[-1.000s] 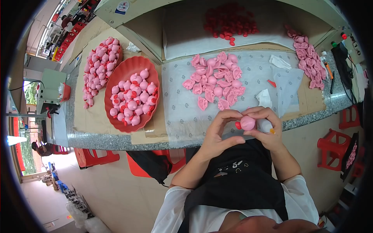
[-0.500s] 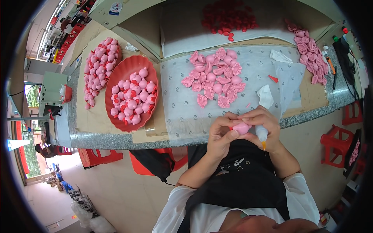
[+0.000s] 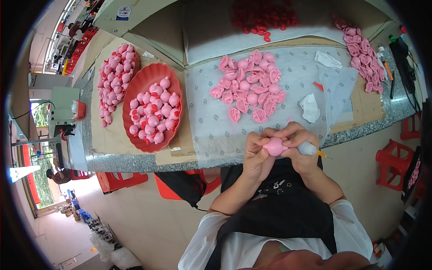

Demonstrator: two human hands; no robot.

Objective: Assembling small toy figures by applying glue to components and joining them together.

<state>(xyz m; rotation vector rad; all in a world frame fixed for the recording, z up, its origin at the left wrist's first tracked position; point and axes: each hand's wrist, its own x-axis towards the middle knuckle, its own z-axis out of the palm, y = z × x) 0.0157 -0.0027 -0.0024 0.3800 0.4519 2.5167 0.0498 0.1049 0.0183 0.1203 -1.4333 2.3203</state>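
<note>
pinching left hand [image 3: 254, 155]: here it is, thumb and bent fingers drawn in narrow on the left side of a pink ball [image 3: 275, 146].
right hand [image 3: 304, 154]: in from the other side, thumb and fingertips just as snug on that same ball, with a white bottle [image 3: 307, 148] tucked in the grip too, yellow nozzle sticking out; how hard either hand presses, cannot tell.
pink ball: raised between both hands, well to the right of the red bowl [image 3: 143, 77], about level with its near end.
red bowl: our landmark, fluted and oval, loaded with pink balls that carry red parts.
pink-and-red heap [image 3: 118, 72]: packed just left of the bowl, more of the same kind.
pink petal-like pieces [image 3: 244, 85]: spread with round pink ones right of the bowl, on a printed white sheet [image 3: 202, 94].
red pieces [image 3: 265, 20]: in a shadowed shelf, beyond the bowl and to its right.
white cloth [image 3: 310, 108]: crumpled, farther right of the bowl than the petal-like pieces.
pink strip of pieces [image 3: 360, 58]: heaped at the far right from the bowl, near an orange pen [image 3: 387, 69].
</note>
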